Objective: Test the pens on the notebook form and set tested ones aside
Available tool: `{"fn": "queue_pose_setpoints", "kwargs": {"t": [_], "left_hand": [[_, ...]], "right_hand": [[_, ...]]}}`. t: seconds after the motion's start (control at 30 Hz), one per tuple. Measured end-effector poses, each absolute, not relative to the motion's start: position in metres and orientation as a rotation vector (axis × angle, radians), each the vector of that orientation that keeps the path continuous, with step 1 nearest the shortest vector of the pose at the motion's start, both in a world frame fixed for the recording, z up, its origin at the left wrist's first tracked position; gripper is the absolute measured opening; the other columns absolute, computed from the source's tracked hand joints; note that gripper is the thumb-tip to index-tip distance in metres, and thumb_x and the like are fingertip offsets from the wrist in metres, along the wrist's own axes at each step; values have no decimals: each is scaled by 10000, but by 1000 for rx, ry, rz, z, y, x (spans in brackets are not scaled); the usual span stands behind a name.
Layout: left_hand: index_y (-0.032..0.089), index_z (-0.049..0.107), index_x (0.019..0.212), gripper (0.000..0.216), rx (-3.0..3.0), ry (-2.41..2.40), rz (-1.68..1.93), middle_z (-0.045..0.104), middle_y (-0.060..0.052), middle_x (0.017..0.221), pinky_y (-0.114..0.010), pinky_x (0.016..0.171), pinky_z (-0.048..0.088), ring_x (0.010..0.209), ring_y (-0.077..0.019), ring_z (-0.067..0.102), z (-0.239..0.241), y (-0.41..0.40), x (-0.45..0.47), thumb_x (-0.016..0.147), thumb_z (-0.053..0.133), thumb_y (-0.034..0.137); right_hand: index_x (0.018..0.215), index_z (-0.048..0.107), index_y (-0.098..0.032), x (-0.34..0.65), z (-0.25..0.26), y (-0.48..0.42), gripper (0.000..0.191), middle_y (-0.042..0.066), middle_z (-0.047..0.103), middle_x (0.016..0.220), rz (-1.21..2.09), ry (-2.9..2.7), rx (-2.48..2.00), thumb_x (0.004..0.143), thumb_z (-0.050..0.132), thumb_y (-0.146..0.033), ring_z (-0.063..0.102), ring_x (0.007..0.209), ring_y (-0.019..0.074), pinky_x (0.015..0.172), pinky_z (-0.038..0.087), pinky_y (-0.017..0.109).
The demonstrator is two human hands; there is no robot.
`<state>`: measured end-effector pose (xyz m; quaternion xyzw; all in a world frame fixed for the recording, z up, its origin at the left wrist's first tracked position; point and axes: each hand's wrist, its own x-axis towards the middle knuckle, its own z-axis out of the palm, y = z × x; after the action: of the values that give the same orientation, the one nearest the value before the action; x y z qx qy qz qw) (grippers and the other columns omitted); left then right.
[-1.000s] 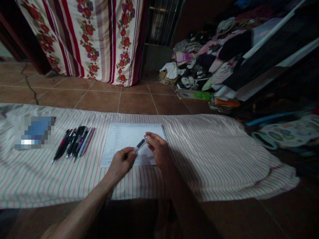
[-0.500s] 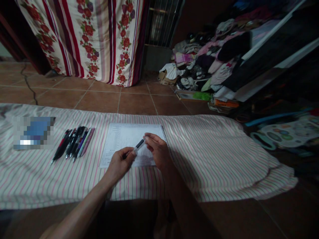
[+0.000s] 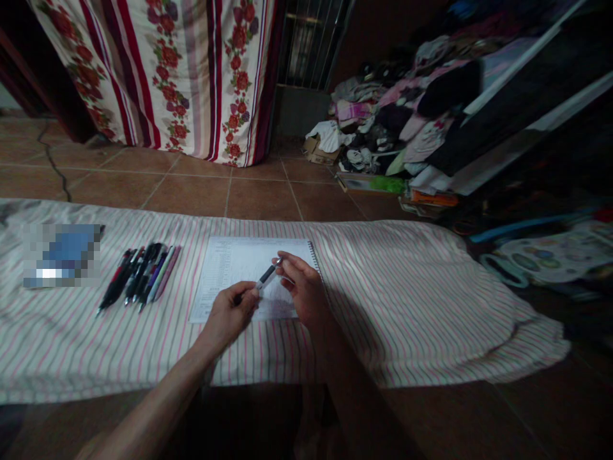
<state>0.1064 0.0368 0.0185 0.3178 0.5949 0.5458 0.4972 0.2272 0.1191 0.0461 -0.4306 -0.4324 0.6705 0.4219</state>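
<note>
Pen [image 3: 266, 275]: lower end hidden inside left grip [image 3: 230, 315]; top end partly covered by fingertips of right grip [image 3: 304, 291]. Notebook [image 3: 239, 262]: print too small to read, near edge under both grips. Blue thing [image 3: 60, 254] far left blurred into squares, unidentifiable. Row of pens [image 3: 141, 276] overlapping, count unclear. Striped cloth [image 3: 407, 287] cut off at left edge. Clothes pile [image 3: 407, 121] too dim to sort

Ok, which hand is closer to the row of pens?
Left. The left hand, holding a pen over the notebook's near edge, is right of the row of pens; the right hand, on the same pen, is farther right.
</note>
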Motion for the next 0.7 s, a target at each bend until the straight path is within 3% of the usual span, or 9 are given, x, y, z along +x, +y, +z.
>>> {"fn": "queue_pose_setpoints", "kwargs": {"t": [0.23,0.43,0.6,0.7], "left_hand": [[114,633,871,429,745,1416,1333,568,-4,604,-225,498,323,514,-93,466,23,36,107,649,648,482],[117,622,818,436,705,1355,1363,572,-9,610,-229,496,321,522,-94,465,31,35,109,623,658,505],[124,627,749,400,750,1349,1351,586,-23,617,-246,541,360,546,-104,484,32,35,108,639,645,508],[123,647,840,437,768,1347,1350,617,-39,681,-266,604,403,614,-127,532,31,36,107,631,661,506]], "right_hand": [[965,673,-236,226,47,118,344,33,681,992,1715,-1124,-1097,656,652,-387,574,785,141,577,367,221],[944,680,-223,225,42,116,345,43,702,948,1842,-1313,-964,620,682,-341,510,595,100,473,264,228],[898,692,-215,222,41,114,293,44,715,875,1784,-1346,-962,630,666,-333,551,600,112,499,300,232],[870,697,-215,220,38,115,290,41,719,839,1761,-1336,-982,610,676,-342,550,592,115,510,322,237]]}}
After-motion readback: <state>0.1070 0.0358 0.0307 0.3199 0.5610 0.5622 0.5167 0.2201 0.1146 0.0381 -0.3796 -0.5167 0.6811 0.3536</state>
